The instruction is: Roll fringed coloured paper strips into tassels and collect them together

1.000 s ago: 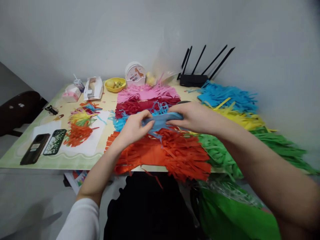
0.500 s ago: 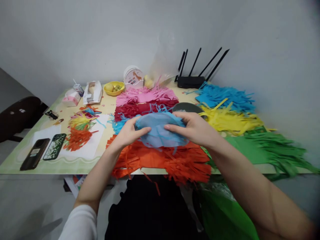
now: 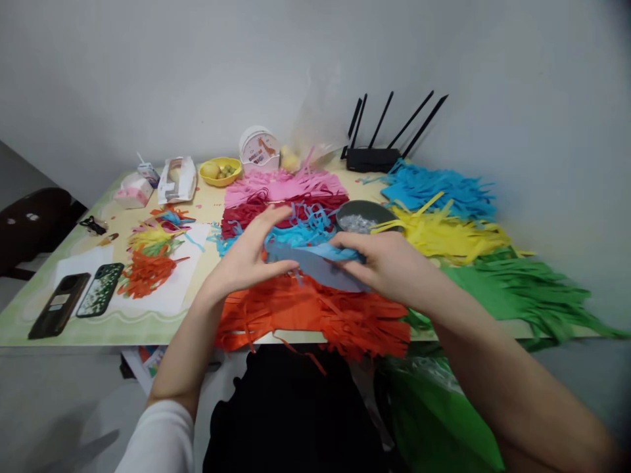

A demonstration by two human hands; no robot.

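Observation:
A light blue sheet of thin, tissue-like material (image 3: 315, 263) is folded in my right hand (image 3: 382, 263), pinched between thumb and fingers. It hangs over an orange fringed strip (image 3: 290, 309). My left hand (image 3: 246, 259) is at the sheet's left end, thumb and fingers spread wide apart; whether it touches the sheet I cannot tell. Beyond the hands lie a blue fringed strip (image 3: 303, 230), a dark red one (image 3: 246, 215) and a pink one (image 3: 266, 190). To the right of them sits a dark bowl (image 3: 367, 213) with clear, crinkled plastic in it.
Yellow (image 3: 444, 236), green (image 3: 532, 292) and blue fringed bundles (image 3: 438, 190) spread along the right. A black router (image 3: 373, 159) stands behind. Two phones (image 3: 59, 305) and small coloured fringe bunches (image 3: 148, 269) on white paper lie left, with a yellow fruit dish (image 3: 221, 172) farther back.
My left hand has let go and spread its fingers. The light blue sheet, earlier held by both hands, is now folded flatter in my right hand. The bowl shows more.

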